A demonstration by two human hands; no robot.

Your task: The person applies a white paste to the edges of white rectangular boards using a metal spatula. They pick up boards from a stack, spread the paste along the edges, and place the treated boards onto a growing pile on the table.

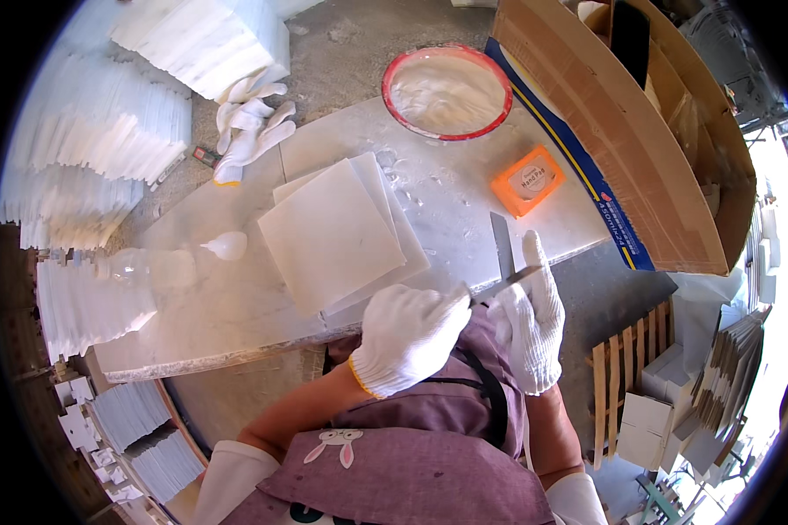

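Both my hands wear white knitted gloves and meet just over the table's near edge. My left hand (411, 341) is closed, its thumb and fingers pinching a narrow grey metal strip (515, 279) that reaches across to the right glove. My right hand (532, 328) has its index finger stretched up and its other fingers curled around the lower end of a flat metal blade (502, 241). Strip and blade cross close to the right fingers; whether they touch cannot be told. Left of the hands, white square sheets (333, 236) lie in a slightly askew pile on the pale stone table (210, 324).
An orange hand pad (528, 181) lies beyond the blade. Behind it is a red-rimmed basin (446, 92) of white powder, with a large cardboard box (622, 131) at the right. Spare gloves (249, 131), a white squeeze bulb (228, 246), a clear bottle (153, 267) and tall white stacks (105, 114) are on the left.
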